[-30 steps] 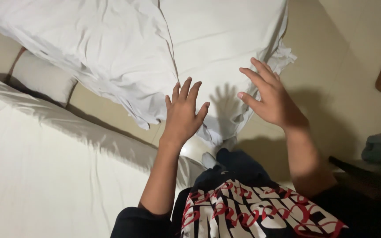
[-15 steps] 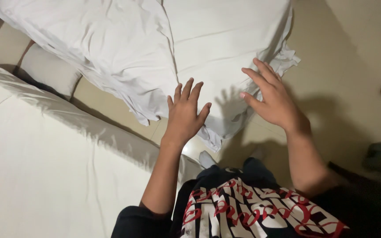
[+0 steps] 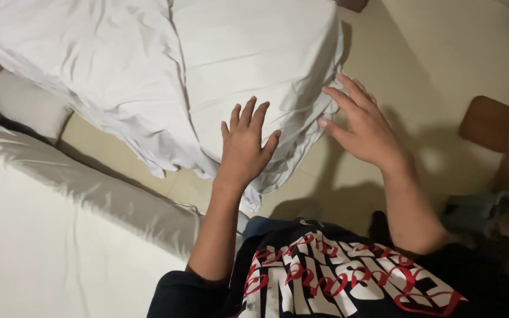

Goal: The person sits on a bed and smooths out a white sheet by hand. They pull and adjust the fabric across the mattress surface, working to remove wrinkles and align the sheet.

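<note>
My left hand (image 3: 244,147) is stretched out flat with fingers spread, over the lower corner of a white sheet (image 3: 248,65) that covers a mattress. My right hand (image 3: 363,126) is open too, fingers apart, at the sheet's rumpled right edge where the cloth hangs down toward the floor. Neither hand holds anything. A crumpled white cover (image 3: 89,70) lies over the left half of the sheet, its edge drooping to the floor.
A second white mattress (image 3: 48,235) lies at the lower left, with a white pillow (image 3: 22,106) beyond it. The floor (image 3: 437,53) is beige. A brown wooden stool (image 3: 489,123) stands at the right, with dark clutter (image 3: 496,218) beneath it.
Both hands have moved forward and a little up toward the sheet's corner. The view has shifted, so the bedding sits higher and nearer.
</note>
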